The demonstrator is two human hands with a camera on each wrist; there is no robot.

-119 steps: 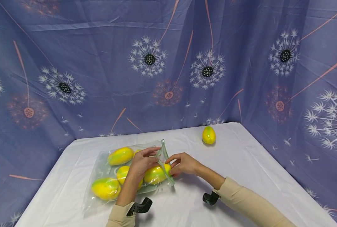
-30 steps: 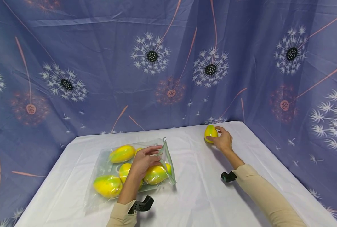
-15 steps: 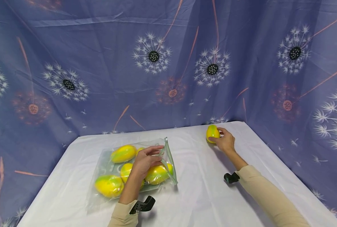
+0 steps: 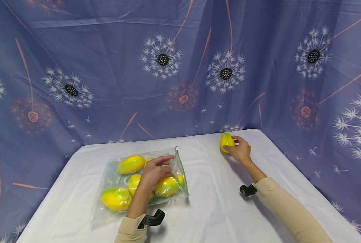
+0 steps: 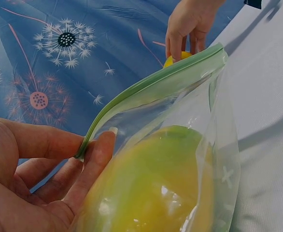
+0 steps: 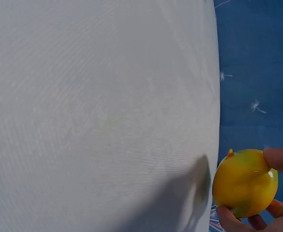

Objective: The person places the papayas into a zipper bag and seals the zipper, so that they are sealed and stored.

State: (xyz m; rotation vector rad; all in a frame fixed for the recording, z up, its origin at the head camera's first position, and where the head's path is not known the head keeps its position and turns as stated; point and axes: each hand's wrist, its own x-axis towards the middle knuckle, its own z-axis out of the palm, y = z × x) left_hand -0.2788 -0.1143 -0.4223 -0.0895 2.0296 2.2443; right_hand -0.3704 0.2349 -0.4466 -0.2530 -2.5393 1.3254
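Observation:
A clear zip bag with a green rim (image 4: 183,172) lies on the white table, several yellow-green mangoes inside it. My left hand (image 4: 152,173) pinches the bag's rim between thumb and fingers, and the mouth gapes in the left wrist view. One bagged mango (image 5: 156,183) sits just inside that mouth. Near the table's far edge, my right hand (image 4: 242,151) grips a loose mango (image 4: 226,140) by its sides, with thumb and fingers around it in the right wrist view. Whether this mango still touches the table I cannot tell. My left hand hides part of the bag.
White cloth covers the table (image 4: 211,202). A blue dandelion-print curtain (image 4: 116,67) hangs behind it and along both sides. Black wrist cameras sit at both cuffs, the left one (image 4: 152,219) close to the bag's near side.
Over four seconds, my right hand has left the mango at the bag's mouth and reached to the far mango, which it now grips. My left hand stays at the rim.

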